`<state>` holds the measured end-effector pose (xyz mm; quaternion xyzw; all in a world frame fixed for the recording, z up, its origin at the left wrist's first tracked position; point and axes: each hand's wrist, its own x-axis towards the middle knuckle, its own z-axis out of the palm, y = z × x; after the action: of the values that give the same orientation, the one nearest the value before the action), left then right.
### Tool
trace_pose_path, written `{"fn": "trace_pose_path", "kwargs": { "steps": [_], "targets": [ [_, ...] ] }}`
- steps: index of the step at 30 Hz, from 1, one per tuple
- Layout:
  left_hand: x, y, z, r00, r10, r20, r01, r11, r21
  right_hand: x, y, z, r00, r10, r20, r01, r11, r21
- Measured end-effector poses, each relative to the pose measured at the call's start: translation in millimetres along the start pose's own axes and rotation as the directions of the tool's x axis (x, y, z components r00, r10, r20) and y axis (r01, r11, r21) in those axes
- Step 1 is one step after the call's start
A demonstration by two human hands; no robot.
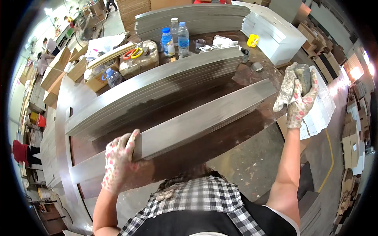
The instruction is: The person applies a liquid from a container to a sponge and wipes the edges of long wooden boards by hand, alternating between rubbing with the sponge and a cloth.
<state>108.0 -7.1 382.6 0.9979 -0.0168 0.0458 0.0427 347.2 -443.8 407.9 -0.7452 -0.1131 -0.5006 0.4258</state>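
My left hand [120, 159], in a pale glove with pink spots, lies across the nearer stack of long grey strips [204, 116]. Its fingers are stretched out over the top, and the thumb is apart at the near edge. Off the stack's right end, my right hand [301, 106] is raised in a matching glove. Its fingers are closed round a dark grey, roughly cylindrical piece [302, 76] and a dirty, mottled cloth [286, 87] beside it. What the grey piece is, I cannot tell. A taller stack of grey strips [157, 84] stands behind the nearer one.
Along the table's far side stand a blue-capped water bottle [183, 39], a blue-labelled bottle [167, 42], scissors [133, 53] on a wrapped block, and a yellow box [252, 40]. White sheets [271, 33] are piled at the back right. Printed sheets [321, 108] lie beyond my right hand.
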Motion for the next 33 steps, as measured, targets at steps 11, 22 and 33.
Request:
{"fn": "trace_pose_path", "kwargs": {
  "steps": [11,22,33],
  "targets": [
    [-6.2,-27.9,22.0,0.870,-0.002,-0.493,-0.195,0.917,-0.349,-160.5,-208.3,130.6,0.820,-0.129,0.557,-0.121,0.913,0.390],
    [-67.6,-37.8,9.4,0.796,0.030,-0.604,-0.418,0.750,-0.513,-150.0,-233.8,138.3,0.575,0.013,0.818,-0.761,0.376,0.529],
    [-103.3,-87.0,26.7,0.865,0.217,-0.452,-0.434,0.776,-0.459,-210.5,-336.7,209.4,0.143,-0.401,0.905,-0.396,0.815,0.423]
  ]
}}
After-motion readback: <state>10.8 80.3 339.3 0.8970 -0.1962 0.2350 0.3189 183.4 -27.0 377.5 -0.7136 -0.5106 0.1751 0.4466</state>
